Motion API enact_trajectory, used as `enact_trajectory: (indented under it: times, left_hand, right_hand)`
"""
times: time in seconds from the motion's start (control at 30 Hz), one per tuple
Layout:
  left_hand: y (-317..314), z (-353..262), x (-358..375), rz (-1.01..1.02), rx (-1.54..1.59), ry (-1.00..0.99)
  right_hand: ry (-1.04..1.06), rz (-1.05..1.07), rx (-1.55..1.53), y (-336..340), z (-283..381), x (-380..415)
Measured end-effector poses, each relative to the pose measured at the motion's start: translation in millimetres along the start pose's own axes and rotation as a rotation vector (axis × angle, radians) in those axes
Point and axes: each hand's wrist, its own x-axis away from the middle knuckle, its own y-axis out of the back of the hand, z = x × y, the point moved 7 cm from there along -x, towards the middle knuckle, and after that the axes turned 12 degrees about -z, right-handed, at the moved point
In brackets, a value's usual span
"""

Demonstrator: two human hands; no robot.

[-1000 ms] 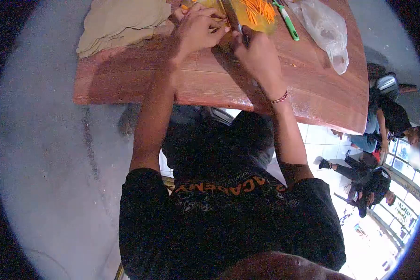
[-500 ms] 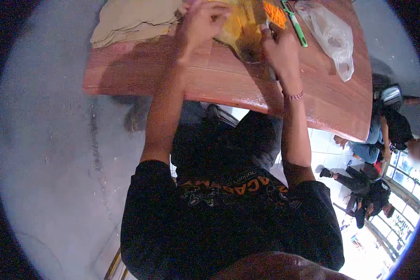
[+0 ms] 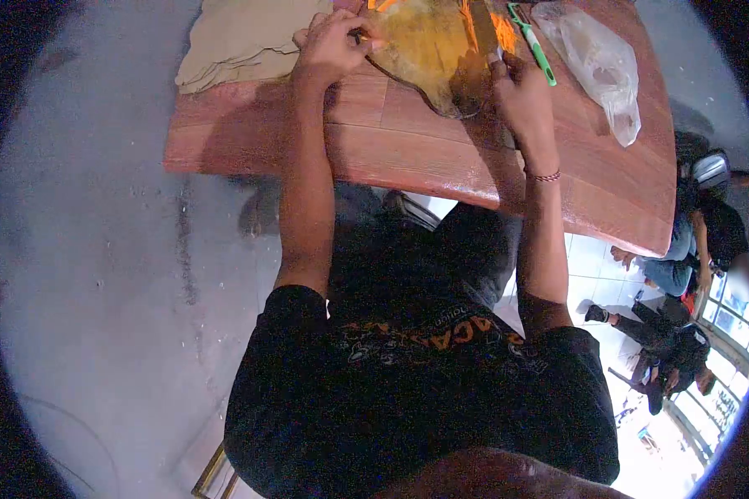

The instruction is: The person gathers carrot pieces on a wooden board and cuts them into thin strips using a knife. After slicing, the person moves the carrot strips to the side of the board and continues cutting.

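Note:
My right hand (image 3: 522, 91) is wrapped round the handle of a knife (image 3: 481, 29), whose blade lies over a yellowish cutting board (image 3: 424, 54). Shredded orange pieces (image 3: 503, 35) lie beside the blade on the board's right part, and more orange pieces show at its top edge. At the board's left edge is my left hand (image 3: 333, 48), its fingers curled together near a small orange bit; what they hold, if anything, is too small to name. Beige sheets (image 3: 245, 41) lie just left of that hand.
A green and white peeler (image 3: 538, 54) and a clear plastic bag (image 3: 603, 75) lie right of the board on the wooden table (image 3: 391, 150). Two people (image 3: 666, 358) sit beyond the table at the right.
My left hand has moved left and down, off the board's middle to its edge. The knife blade now shows more fully over the board. The whole view has shifted slightly.

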Motion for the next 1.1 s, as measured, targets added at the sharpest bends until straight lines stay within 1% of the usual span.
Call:
enact_trajectory:
  times: [0.1, 0.2, 0.3, 0.37, 0.4, 0.47, 0.5, 0.57, 0.7, 0.77, 0.8, 0.9, 0.97, 1.1]
  left_hand:
    - [-5.2, -0.5, 0.7, 0.047, 0.035, 0.011]
    - [-2.5, -8.8, 1.2, 0.007, 0.002, -0.032]
    - [5.4, -19.5, 1.1, 0.030, -0.078, 0.000]
    - [11.0, -25.8, -0.9, 0.015, 0.020, -0.008]
    - [13.0, -24.3, -1.8, 0.013, 0.019, -0.009]
    - [26.6, -10.8, -3.6, -0.095, 0.290, 0.146]
    - [26.3, -4.2, -2.2, -0.096, 0.288, 0.144]
    - [23.0, 8.4, 1.5, -0.092, 0.193, 0.143]
    - [23.6, -6.3, 1.6, -0.035, 0.235, 0.114]
    - [23.7, -7.1, 2.5, -0.013, 0.294, 0.196]
    - [23.8, -6.4, 2.4, -0.012, 0.293, 0.197]
    - [22.0, -2.8, 1.5, 0.001, 0.269, 0.155]
    - [20.2, -1.9, -0.9, -0.022, 0.207, 0.019]
    - [21.1, -19.2, 0.0, 0.012, 0.144, 0.021]
  right_hand:
    - [-0.038, 0.040, 0.043, 5.0, 6.4, 6.7]
    - [-0.054, 0.071, -0.042, 1.6, 5.7, 12.4]
    - [-0.060, 0.059, -0.113, 2.6, 6.0, 15.9]
    - [-0.018, 0.040, -0.067, 7.2, 10.9, 17.0]
    - [-0.017, 0.038, -0.068, 8.5, 13.2, 17.7]
    - [0.007, 0.005, -0.039, 13.9, 18.3, 18.7]
    - [0.008, 0.003, -0.042, 15.8, 19.0, 18.3]
    - [-0.034, 0.091, 0.031, 13.1, 14.9, 18.4]
    - [-0.046, 0.045, -0.077, 11.7, 11.0, 22.4]
    - [-0.077, 0.097, -0.060, 11.1, 12.0, 22.8]
    - [-0.078, 0.099, -0.061, 10.0, 11.2, 23.2]
    - [-0.081, 0.091, -0.094, 8.4, 10.4, 24.8]
    - [-0.099, 0.152, -0.079, 5.3, 12.6, 27.2]
    - [-0.051, 0.130, -0.045, 4.0, 14.9, 28.2]
